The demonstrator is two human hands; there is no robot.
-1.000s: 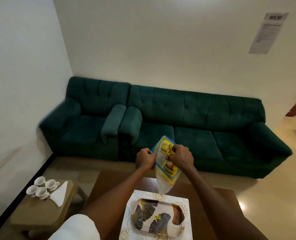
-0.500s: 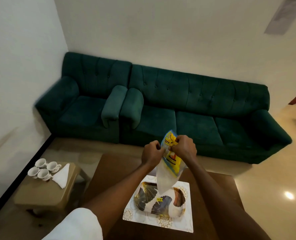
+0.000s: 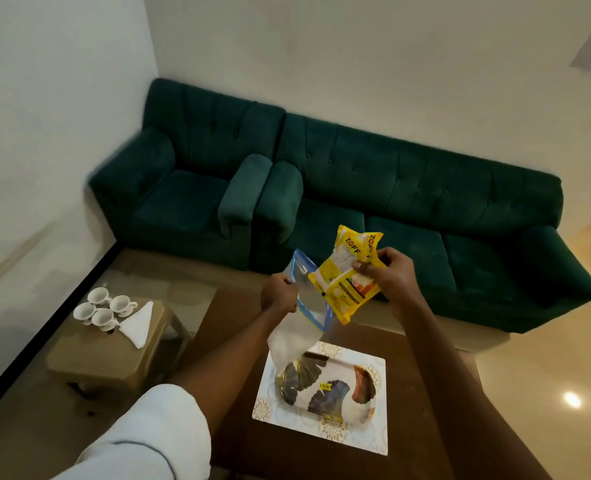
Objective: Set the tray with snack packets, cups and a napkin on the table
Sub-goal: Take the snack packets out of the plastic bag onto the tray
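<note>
My right hand (image 3: 386, 271) grips yellow snack packets (image 3: 347, 282), which are out of the clear zip bag (image 3: 302, 323). My left hand (image 3: 279, 294) pinches the bag's blue-edged mouth; the bag hangs down over the tray. The white patterned tray (image 3: 379, 438) lies on the brown table (image 3: 425, 455) below both hands. To the left, several white cups (image 3: 103, 308) and a folded white napkin (image 3: 138, 325) rest on a small beige side table (image 3: 114, 362).
A dark green armchair (image 3: 183, 202) and a matching sofa (image 3: 443, 216) stand against the far wall beyond the table. Glossy beige floor lies to the right. A black skirting strip runs along the left wall.
My right hand has pulled the yellow packets up and right, out of the zip bag. My left hand keeps hold of the bag. The view has tilted further down.
</note>
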